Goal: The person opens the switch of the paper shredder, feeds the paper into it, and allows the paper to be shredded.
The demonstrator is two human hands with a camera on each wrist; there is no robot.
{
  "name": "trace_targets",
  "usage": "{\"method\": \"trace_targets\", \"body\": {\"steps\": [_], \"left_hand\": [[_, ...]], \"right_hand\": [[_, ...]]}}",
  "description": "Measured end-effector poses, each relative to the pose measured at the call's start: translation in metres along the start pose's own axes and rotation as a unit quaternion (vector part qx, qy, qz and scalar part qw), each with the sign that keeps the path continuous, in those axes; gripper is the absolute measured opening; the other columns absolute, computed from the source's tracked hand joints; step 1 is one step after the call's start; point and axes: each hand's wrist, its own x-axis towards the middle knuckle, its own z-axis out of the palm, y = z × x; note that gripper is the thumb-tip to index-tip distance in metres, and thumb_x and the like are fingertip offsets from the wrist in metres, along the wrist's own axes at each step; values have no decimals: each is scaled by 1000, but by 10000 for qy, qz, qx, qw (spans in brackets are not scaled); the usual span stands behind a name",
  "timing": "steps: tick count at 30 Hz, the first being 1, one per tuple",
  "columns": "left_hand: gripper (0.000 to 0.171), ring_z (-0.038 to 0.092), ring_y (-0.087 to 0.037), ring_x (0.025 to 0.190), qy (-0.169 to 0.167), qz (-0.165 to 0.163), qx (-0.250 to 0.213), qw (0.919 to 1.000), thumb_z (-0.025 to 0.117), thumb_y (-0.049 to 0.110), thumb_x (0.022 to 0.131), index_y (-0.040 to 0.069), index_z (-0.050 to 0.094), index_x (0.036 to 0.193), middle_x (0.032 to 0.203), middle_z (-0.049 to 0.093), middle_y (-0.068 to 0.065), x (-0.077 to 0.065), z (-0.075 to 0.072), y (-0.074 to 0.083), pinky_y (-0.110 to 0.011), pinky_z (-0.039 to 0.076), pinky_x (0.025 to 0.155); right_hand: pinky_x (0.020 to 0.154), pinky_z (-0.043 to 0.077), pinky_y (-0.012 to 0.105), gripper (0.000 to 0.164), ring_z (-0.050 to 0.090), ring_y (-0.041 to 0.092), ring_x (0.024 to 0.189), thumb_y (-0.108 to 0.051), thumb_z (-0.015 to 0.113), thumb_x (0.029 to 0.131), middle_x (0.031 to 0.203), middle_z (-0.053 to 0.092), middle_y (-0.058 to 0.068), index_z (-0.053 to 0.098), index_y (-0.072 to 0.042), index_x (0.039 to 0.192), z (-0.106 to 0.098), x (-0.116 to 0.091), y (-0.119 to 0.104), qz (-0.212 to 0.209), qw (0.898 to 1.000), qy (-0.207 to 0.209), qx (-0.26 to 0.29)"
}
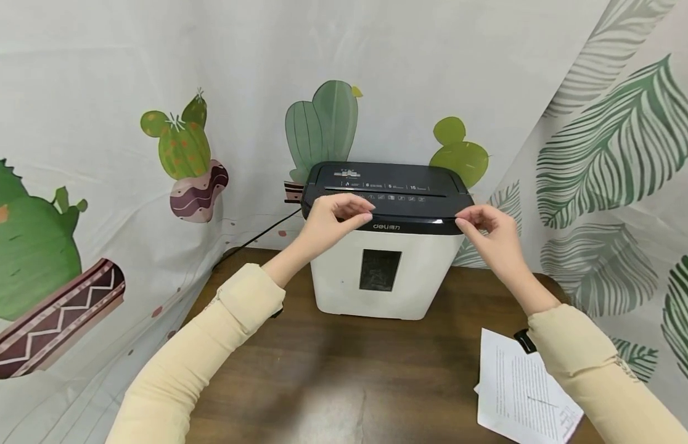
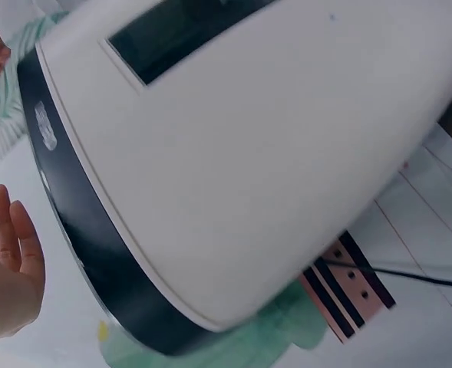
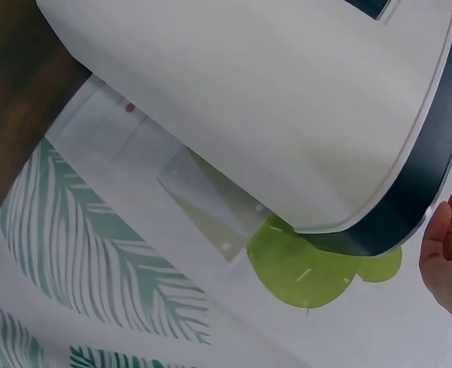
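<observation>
A paper shredder (image 1: 380,271) with a white body and dark top stands at the middle of the table, a narrow slot (image 1: 385,192) running across its lid. Over the left front part of the lid hovers my left hand (image 1: 334,217), thumb and fingers loosely bent with a gap between them. In the left wrist view this hand (image 2: 11,264) has nothing in it. My right hand (image 1: 492,233) is at the lid's right front corner, its fingertips overlapping the edge in the head view. Relaxed fingers of the right hand (image 3: 450,253) also show in the right wrist view, holding nothing.
Printed sheets of paper (image 1: 521,388) lie on the brown wooden table (image 1: 322,382) at the front right, partly under my right forearm. A black cord (image 1: 258,237) runs left from the shredder. Behind hangs a white cloth (image 1: 238,55) printed with cacti and leaves.
</observation>
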Motion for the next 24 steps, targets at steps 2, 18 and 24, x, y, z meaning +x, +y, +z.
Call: {"method": "trace_targets", "body": {"steps": [2, 18, 24], "left_hand": [[15, 64, -11, 75, -105, 63, -40, 9999, 68, 9, 86, 3, 70, 100, 93, 72, -11, -4, 6, 3, -25, 52, 68], [19, 63, -7, 77, -712, -101, 61, 9974, 69, 17, 86, 7, 71, 102, 89, 73, -4, -53, 54, -15, -22, 52, 72], [17, 66, -11, 81, -695, 114, 107, 9975, 67, 15, 87, 7, 71, 102, 93, 73, -5, -67, 75, -28, -20, 53, 74]], "right_hand": [[65, 41, 7, 9, 50, -5, 67, 2, 64, 86, 74, 55, -24, 65, 8, 93, -2, -7, 4, -14, 10000, 26, 21], [60, 43, 5, 4, 54, -12, 65, 4, 61, 87, 72, 58, -29, 64, 6, 87, -23, -61, 51, 573, 9980, 255, -4], [61, 46, 5, 13, 55, -14, 62, 11, 57, 86, 68, 58, -28, 62, -1, 82, -28, -77, 65, 836, 9964, 144, -55]]}}
